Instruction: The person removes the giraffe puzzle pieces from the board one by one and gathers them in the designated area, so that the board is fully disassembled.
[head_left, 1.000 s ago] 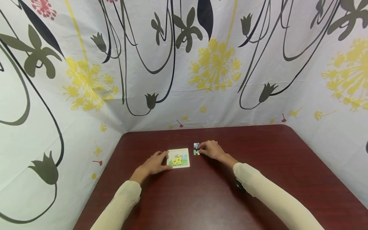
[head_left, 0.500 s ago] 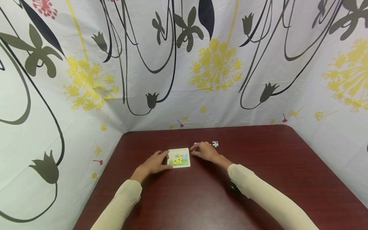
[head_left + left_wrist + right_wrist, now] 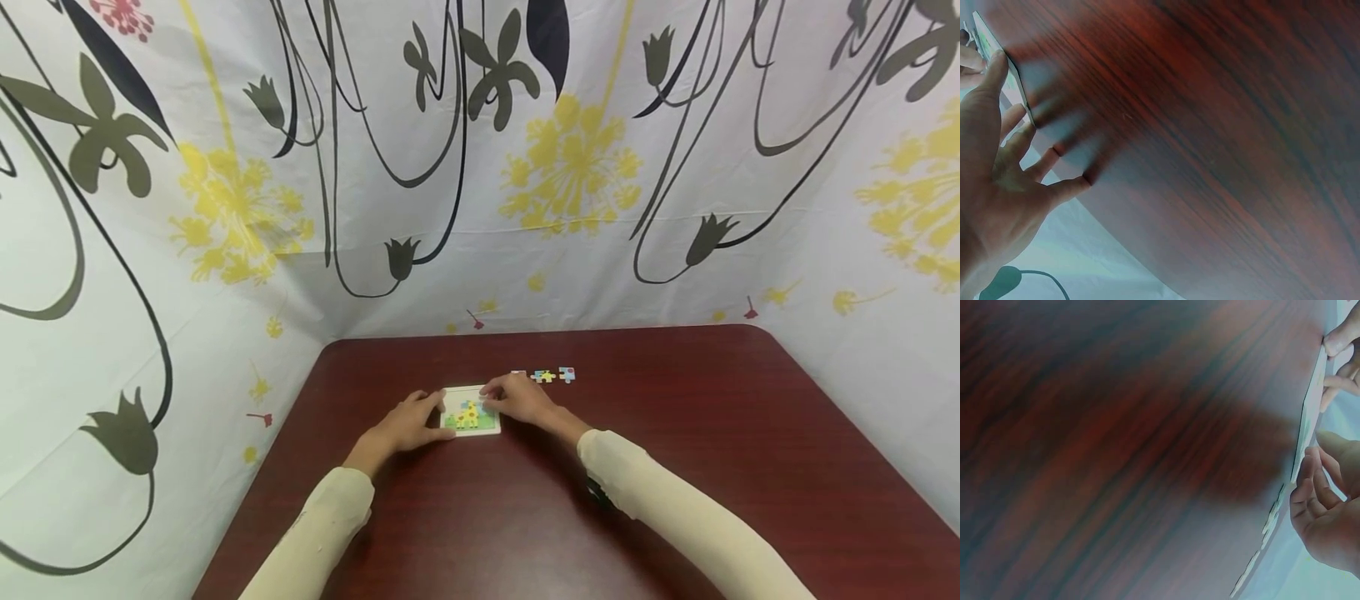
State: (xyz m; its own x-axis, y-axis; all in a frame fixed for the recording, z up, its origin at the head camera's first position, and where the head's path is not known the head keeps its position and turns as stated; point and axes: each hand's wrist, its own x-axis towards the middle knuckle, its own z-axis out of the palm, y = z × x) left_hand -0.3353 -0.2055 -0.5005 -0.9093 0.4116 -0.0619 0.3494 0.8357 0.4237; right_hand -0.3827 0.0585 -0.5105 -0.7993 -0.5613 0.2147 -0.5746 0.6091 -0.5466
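Note:
A white-framed jigsaw board with a yellow giraffe picture, partly filled, lies flat on the table. My left hand holds its left side, thumb at the near edge and index finger at the far left corner. In the left wrist view the other fingers of the left hand spread onto the tabletop. Over the board's right part, my right hand has thumb and fingertips drawn together in a pinch on a puzzle piece, which the fingers mostly hide. The right wrist view shows the right hand at the board's edge.
Loose puzzle pieces lie in a row behind the right hand: one partly covered piece, a yellow and green one and a blue one. The dark red table ends at a flower-patterned white cloth.
My right hand has moved left from the loose pieces onto the board's right part. The pieces behind it have come into view. The left hand stays on the board.

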